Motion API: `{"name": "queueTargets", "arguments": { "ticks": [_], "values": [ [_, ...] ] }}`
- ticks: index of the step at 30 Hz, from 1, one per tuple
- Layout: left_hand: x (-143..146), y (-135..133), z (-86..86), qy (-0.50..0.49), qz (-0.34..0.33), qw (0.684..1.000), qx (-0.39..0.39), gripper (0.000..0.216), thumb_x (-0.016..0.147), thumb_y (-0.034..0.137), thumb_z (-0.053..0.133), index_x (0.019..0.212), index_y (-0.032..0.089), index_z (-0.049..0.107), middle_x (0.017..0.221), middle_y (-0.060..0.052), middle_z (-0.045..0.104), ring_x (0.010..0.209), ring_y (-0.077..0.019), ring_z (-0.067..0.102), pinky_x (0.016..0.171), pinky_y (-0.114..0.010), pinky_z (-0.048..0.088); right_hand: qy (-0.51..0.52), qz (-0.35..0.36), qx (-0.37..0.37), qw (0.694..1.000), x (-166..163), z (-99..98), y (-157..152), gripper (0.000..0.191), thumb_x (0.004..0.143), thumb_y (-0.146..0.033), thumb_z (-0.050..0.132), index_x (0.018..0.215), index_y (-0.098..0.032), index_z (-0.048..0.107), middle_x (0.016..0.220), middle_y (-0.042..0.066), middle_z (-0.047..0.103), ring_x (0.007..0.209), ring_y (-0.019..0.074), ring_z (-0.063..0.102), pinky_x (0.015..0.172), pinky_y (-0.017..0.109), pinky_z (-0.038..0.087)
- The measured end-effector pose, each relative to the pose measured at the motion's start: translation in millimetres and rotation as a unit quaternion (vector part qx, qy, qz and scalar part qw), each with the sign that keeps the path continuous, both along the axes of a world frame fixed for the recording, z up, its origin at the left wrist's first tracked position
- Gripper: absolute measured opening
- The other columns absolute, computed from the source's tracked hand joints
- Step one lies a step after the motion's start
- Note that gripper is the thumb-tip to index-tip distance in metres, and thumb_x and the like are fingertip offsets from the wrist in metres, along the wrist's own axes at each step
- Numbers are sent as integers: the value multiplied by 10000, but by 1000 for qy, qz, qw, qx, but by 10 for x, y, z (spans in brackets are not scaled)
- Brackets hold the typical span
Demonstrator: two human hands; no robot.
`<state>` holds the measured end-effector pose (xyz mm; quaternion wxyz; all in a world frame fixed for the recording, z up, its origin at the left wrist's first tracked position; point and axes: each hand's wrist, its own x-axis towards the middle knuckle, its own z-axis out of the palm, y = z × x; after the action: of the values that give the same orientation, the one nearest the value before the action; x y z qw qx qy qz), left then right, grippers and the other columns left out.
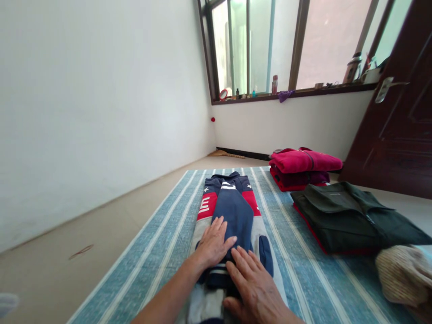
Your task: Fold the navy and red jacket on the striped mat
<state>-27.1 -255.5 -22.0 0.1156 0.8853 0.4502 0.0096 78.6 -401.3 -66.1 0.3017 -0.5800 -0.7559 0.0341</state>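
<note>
A navy, red and grey jacket [233, 211] with white stars and lettering lies on the striped cloth [162, 229], its sleeves folded in over the body. My left hand [214, 243] rests flat on the navy sleeve, fingers stretched out. Just to the right and nearer to me, my right hand [251, 283] also lies on the jacket near the striped cuff, fingers extended. Neither hand grips anything. Parts of the lower jacket are hidden beneath my hands and wrists.
On the right sit a folded dark green jacket [337, 220], a beige knitted item [401, 274] and a stack of pink and purple garments [303, 162]. A broom [226, 154] lies by the far wall. A brown door [398, 135] stands at right; small items line the windowsill [303, 93].
</note>
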Motion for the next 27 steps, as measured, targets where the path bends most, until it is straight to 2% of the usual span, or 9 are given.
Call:
{"name": "queueTargets", "arguments": {
  "ticks": [3,6,13,19,22,27],
  "values": [
    [-49,-48,-121,-9,8,1000,-7,640,919,482,317,1438,110,366,1560,-131,207,1445,-261,152,1144,-486,192,-3,-6,-14,1000,-1,21,-4,595,769,-444,705,1290,-182,584,1416,146,469,1321,350,409,1089,511,351],
    [-21,-55,-151,-15,15,1000,-1,633,922,478,310,1431,108,380,1558,-129,217,1446,-257,153,1148,-493,181,-5,-17,-14,1000,-5,41,-11,562,771,-392,707,1282,-191,586,1412,139,479,1315,343,420,1085,506,361],
    [20,-90,-135,-15,21,999,22,589,924,431,351,1407,100,418,1542,-131,269,1436,-264,197,1143,-499,198,5,-24,0,1000,-30,43,-34,534,742,-219,678,1266,-184,580,1409,140,487,1322,323,416,1097,520,335],
    [3,-185,1,-64,1,993,94,470,926,358,407,1332,142,504,1488,-134,390,1401,-239,300,1148,-475,209,5,-14,-12,1000,5,33,-35,581,699,-145,633,1276,-159,569,1405,150,488,1330,319,404,1093,515,339],
    [-30,-252,30,-77,-20,994,77,442,934,340,398,1316,154,517,1470,-121,423,1389,-224,326,1144,-454,236,4,-7,-17,1000,25,30,-37,598,683,-124,609,1279,-160,570,1401,145,494,1326,311,410,1088,505,352],
    [-74,-300,-59,-60,-31,998,19,445,952,322,347,1323,137,509,1476,-123,414,1398,-217,307,1133,-430,272,3,2,-9,1000,29,44,-49,597,710,-122,572,1304,-169,551,1399,126,501,1330,293,405,1088,502,356]
  ]
}}
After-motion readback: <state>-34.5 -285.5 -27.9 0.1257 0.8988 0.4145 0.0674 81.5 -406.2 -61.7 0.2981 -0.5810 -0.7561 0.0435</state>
